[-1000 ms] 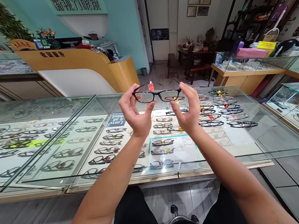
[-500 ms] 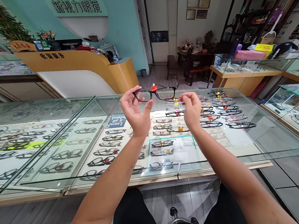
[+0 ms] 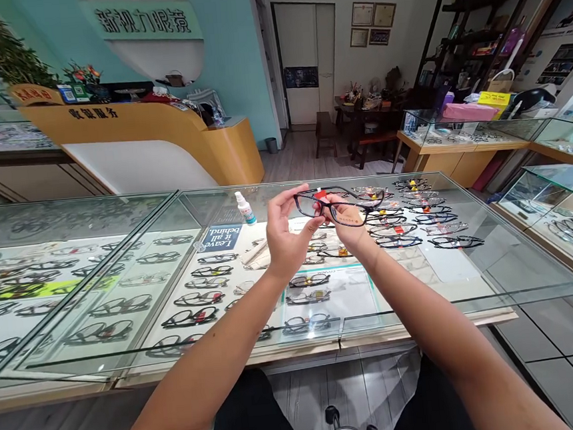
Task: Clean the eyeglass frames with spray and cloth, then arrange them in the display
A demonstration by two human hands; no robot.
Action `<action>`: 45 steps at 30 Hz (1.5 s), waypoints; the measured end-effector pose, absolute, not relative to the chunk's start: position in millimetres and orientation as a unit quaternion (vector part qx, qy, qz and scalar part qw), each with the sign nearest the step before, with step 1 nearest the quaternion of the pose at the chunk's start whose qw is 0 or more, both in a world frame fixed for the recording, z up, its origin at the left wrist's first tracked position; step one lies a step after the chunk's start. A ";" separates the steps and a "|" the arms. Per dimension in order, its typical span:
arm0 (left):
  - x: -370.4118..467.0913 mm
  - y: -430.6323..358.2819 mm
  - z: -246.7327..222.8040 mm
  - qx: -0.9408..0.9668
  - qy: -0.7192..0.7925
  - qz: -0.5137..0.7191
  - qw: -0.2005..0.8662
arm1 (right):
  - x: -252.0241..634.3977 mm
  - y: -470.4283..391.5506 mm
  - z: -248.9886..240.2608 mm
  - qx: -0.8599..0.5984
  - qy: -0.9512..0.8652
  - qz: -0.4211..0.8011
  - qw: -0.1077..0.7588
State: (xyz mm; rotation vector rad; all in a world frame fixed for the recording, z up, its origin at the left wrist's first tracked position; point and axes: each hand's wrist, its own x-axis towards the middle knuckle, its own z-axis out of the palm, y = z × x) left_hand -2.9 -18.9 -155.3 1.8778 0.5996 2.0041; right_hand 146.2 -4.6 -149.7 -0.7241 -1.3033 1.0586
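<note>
My left hand (image 3: 285, 232) is closed on the left end of a pair of dark-framed eyeglasses (image 3: 331, 211), held above the glass counter. A red tag (image 3: 320, 194) sits near the bridge. My right hand (image 3: 353, 232) is behind the frame, partly seen through a lens; its bent fingers are closed at the bridge by the tag, their tips partly covered. Both hands are close together. A white spray bottle (image 3: 246, 208) with a blue-green label stands upright on the counter, left of my left hand.
The glass display counter (image 3: 258, 348) spans in front of me, with rows of eyeglasses (image 3: 195, 316) showing through its top. More eyeglasses (image 3: 457, 242) lie to the right. Further off stand a yellow service desk (image 3: 235, 149), a bench (image 3: 325, 131) and another display case (image 3: 454, 150).
The eyeglasses have moved right and lower and are now tilted. My right hand has moved left, from beside the frame to behind its bridge. The spray bottle has come into sight.
</note>
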 end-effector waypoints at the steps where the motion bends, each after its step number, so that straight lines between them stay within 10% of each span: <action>1: -2.4 -19.5 -156.7 0.661 0.209 0.700 0.170 | 145.6 -6.4 -149.9 -0.311 -0.581 0.456 0.598; 18: -2.7 -18.0 -157.1 0.646 0.237 0.713 0.133 | 141.4 -13.6 -147.7 -0.321 -0.593 0.522 0.523; 27: -24.3 -4.2 -143.8 0.585 0.300 0.753 -0.007 | 166.0 -0.8 -142.2 -0.382 -0.466 0.336 0.724; 45: -17.2 -4.2 -147.4 0.598 0.246 0.763 0.026 | 162.8 -13.1 -137.9 -0.386 -0.539 0.239 0.709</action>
